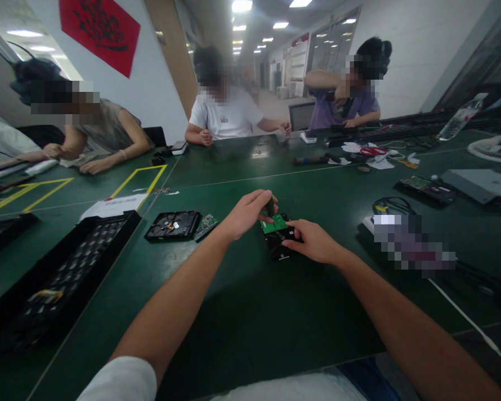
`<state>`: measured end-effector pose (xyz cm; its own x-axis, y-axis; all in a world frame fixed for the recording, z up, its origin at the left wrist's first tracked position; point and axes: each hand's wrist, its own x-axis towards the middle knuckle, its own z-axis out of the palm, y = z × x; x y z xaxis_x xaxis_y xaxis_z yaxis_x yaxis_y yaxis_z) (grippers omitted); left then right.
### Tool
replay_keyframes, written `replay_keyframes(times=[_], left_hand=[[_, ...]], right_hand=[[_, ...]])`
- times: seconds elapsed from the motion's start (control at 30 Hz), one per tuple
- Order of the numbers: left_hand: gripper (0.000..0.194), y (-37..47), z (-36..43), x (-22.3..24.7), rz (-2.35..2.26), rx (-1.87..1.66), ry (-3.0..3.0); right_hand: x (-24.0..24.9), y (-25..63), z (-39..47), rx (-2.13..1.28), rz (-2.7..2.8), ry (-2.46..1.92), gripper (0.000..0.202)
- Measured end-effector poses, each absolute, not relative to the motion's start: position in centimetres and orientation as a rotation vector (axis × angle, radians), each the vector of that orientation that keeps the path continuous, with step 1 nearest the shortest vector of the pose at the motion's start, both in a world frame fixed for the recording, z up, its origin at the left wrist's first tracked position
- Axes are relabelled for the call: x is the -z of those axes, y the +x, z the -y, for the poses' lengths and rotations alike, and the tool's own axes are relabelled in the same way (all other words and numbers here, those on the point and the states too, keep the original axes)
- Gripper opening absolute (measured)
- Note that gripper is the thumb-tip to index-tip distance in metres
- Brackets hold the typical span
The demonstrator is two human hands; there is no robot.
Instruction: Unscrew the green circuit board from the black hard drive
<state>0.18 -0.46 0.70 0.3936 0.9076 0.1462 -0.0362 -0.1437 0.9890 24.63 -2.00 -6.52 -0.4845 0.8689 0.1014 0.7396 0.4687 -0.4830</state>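
- Here's the action, dead centre on the desk (254,312): a hard drive (278,249), dark-bodied, lying with its green circuit board (275,224) facing up.
- Left hand (250,213) in from the left, fingers closed around a dark tool handle (270,207), held roughly upright over the green circuit board; the tip is too small and hidden to tell whether it touches a screw.
- Right hand (313,240) on the opposite side, gripping the hard drive by its right edge, index finger and thumb reaching over the top, the hand partly closed.
- Just left of the working pair, a second drive (172,226) lies flat, with a loose circuit board (207,224) right beside it.
- Farther left, a long black tray (73,262) runs away at a slant, a sheet of paper (113,206) near its far end.
- Over on the right, another drive (426,189) lies near a grey box (480,185), with a coil of black cable (394,206) close by.
- Across the desk, three people: one in a sleeveless top (117,125), one in a white T-shirt (225,117), one in purple (323,114).
- Far right, a clear bottle (461,120) leans at a tilt.
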Motion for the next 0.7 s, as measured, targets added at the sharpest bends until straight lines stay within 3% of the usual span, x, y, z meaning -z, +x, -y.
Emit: replay_keyframes(times=[0.7], left_hand=[[0.034, 0.10, 0.48, -0.74, -0.805, -1.001, 1.494]], right_hand=[[6.53, 24.55, 1.91, -0.539, 2.397, -1.363, 0.059]])
